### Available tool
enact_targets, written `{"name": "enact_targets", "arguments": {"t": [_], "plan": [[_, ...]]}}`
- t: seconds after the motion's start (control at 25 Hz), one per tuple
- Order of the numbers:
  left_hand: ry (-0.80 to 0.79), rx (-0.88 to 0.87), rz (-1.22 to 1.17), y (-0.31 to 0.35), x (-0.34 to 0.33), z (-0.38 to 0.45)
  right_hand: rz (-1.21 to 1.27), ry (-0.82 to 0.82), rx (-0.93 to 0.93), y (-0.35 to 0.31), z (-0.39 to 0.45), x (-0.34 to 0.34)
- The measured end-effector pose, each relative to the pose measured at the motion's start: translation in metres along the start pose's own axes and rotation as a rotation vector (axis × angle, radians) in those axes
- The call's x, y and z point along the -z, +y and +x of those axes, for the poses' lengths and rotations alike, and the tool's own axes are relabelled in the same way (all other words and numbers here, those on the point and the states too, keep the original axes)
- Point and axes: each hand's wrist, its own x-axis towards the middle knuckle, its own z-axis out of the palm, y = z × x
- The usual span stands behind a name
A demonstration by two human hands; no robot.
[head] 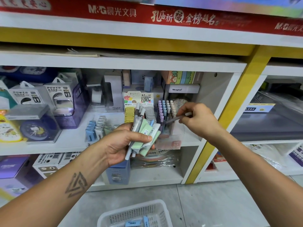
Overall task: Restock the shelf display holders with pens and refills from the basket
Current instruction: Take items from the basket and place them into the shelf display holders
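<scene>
My left hand (126, 143) grips a bundle of pens and refill packs (144, 130) in grey, green and blue, held in front of the middle shelf. My right hand (196, 118) pinches a single grey pen (176, 119), its tip pointing left and down toward a clear display holder (167, 122) filled with pastel-capped pens. Left of that holder stands a refill display (139, 108) with yellow and grey lead tubes. A white mesh basket (114, 217) sits on the floor below, with a few blue packs inside.
A low holder of blue and white erasers (98, 128) stands on the shelf at left. Power bank boxes (55, 95) and a boxed clock (36, 128) fill the shelf's left side. A yellow upright (232, 115) divides this bay from the one at right.
</scene>
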Motion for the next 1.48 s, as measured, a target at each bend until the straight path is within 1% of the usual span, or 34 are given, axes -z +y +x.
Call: {"name": "enact_targets", "arguments": {"t": [0.08,0.16,0.32,0.4,0.44,0.56,0.68,1.08,1.2,1.28,1.36,1.48], "plan": [[0.001,0.001,-0.013,0.000,0.001,0.001,0.039,-0.032,-0.002,0.001,0.004,-0.003],[0.004,0.003,-0.018,0.000,0.003,0.002,0.033,-0.009,0.049,0.001,0.005,-0.003],[0.007,0.003,-0.016,-0.001,0.004,0.004,-0.143,0.202,0.315,0.002,0.006,-0.004],[0.006,0.003,-0.021,-0.001,0.004,0.005,-0.206,0.214,0.412,0.003,0.009,-0.008],[0.004,0.002,-0.022,-0.001,0.004,0.005,-0.230,0.196,0.429,0.003,0.011,-0.010],[0.004,0.001,-0.014,-0.001,0.004,0.005,-0.314,0.126,0.378,0.005,0.013,-0.019],[0.007,0.002,-0.012,0.000,0.005,0.005,-0.388,0.128,0.350,0.007,0.012,-0.024],[-0.009,-0.002,-0.030,0.001,0.007,0.003,-0.277,0.147,0.411,0.006,0.018,-0.023],[-0.006,0.000,-0.038,0.001,0.007,0.004,-0.385,0.174,0.478,0.010,0.023,-0.031],[-0.006,-0.002,-0.035,0.001,0.008,0.004,-0.475,0.194,0.468,0.013,0.026,-0.036],[-0.007,0.001,-0.035,0.001,0.008,0.004,-0.534,0.173,0.453,0.016,0.026,-0.039],[-0.008,0.004,-0.033,0.001,0.009,0.004,-0.490,0.134,0.429,0.014,0.026,-0.039]]}}
